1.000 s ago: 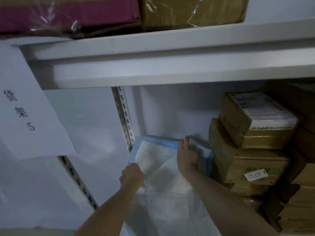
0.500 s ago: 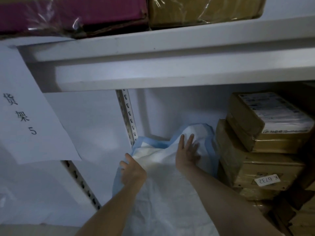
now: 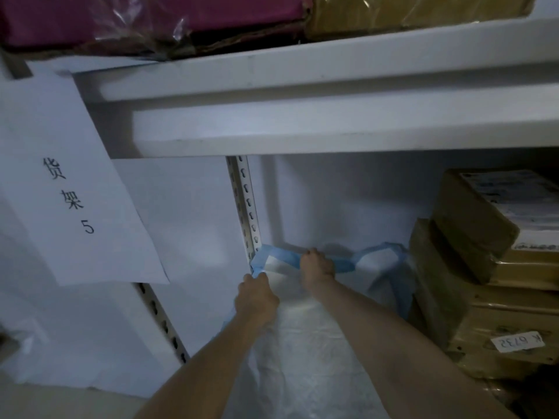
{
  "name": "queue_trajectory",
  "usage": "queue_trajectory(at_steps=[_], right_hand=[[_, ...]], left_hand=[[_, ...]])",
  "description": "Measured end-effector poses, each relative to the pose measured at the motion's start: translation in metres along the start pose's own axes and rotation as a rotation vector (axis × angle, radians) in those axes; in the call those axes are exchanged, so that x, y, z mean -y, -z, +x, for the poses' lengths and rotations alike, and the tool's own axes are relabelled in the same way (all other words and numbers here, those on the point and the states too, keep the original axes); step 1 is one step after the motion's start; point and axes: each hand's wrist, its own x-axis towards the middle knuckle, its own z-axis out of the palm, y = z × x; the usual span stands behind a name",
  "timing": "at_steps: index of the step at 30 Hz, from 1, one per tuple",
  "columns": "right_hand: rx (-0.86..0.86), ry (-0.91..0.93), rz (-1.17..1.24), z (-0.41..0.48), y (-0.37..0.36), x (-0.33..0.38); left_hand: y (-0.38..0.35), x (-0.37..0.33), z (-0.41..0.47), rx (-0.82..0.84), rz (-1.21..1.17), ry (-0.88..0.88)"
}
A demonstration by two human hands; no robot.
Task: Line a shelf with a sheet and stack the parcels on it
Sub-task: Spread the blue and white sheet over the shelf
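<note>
A white sheet (image 3: 305,340) with a blue border lies on the lower shelf, reaching back to the rear wall. My left hand (image 3: 257,297) grips the sheet's left edge near the perforated upright. My right hand (image 3: 316,267) pinches the blue back border by the wall. The sheet's right part (image 3: 384,267) stands bunched up against a stack of brown parcels (image 3: 472,276) wrapped in tape; one parcel carries a small tag (image 3: 517,342) reading K 6732.
A white perforated upright (image 3: 246,207) stands at the shelf's back left. A paper sign (image 3: 69,195) with a 5 hangs on the left. The upper shelf board (image 3: 332,71) carries a magenta box (image 3: 151,16) and a brown box (image 3: 408,13).
My right hand went from lying flat on the raised sheet to pinching its blue back edge further left. My left hand moved up to the left edge. The view has come closer.
</note>
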Motion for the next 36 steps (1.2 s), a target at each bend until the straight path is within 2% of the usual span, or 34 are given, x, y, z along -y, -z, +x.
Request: queue_trajectory(at_steps=[3, 6, 9, 14, 17, 20, 21, 26, 29, 31, 34, 36], right_hand=[[0.088, 0.02, 0.031, 0.024, -0.009, -0.014], [0.17, 0.074, 0.0, 0.038, -0.02, -0.028], [0.124, 0.149, -0.037, 0.04, -0.019, -0.026], [0.116, 0.347, 0.154, 0.038, -0.028, -0.027], [0.127, 0.308, 0.165, 0.038, -0.033, -0.023], [0.215, 0.173, 0.06, 0.038, -0.026, -0.018], [0.203, 0.146, 0.012, 0.037, -0.022, -0.017], [-0.173, 0.201, -0.109, 0.029, 0.009, -0.018], [-0.244, 0.199, -0.029, 0.041, 0.031, -0.007], [-0.157, 0.189, 0.043, 0.046, 0.03, 0.0], [0.09, 0.223, 0.086, 0.049, 0.009, -0.002], [0.123, 0.235, 0.067, 0.047, -0.002, -0.006]], left_hand=[[-0.001, 0.002, 0.01, 0.049, 0.008, -0.084], [-0.017, 0.007, 0.01, 0.182, 0.015, -0.056], [-0.026, 0.011, 0.006, 0.209, 0.025, -0.059], [-0.023, 0.01, 0.008, 0.211, 0.005, -0.08], [-0.021, 0.009, 0.007, 0.215, -0.003, -0.067], [-0.02, 0.009, 0.004, 0.229, 0.006, -0.06], [-0.02, 0.009, 0.003, 0.231, 0.009, -0.057], [-0.019, 0.005, 0.003, 0.197, 0.049, -0.034], [-0.023, 0.002, 0.008, 0.169, 0.111, -0.018], [-0.025, 0.002, 0.009, 0.166, 0.108, -0.017], [-0.033, 0.008, 0.012, 0.233, 0.026, -0.016], [-0.037, 0.012, 0.012, 0.286, -0.015, -0.002]])
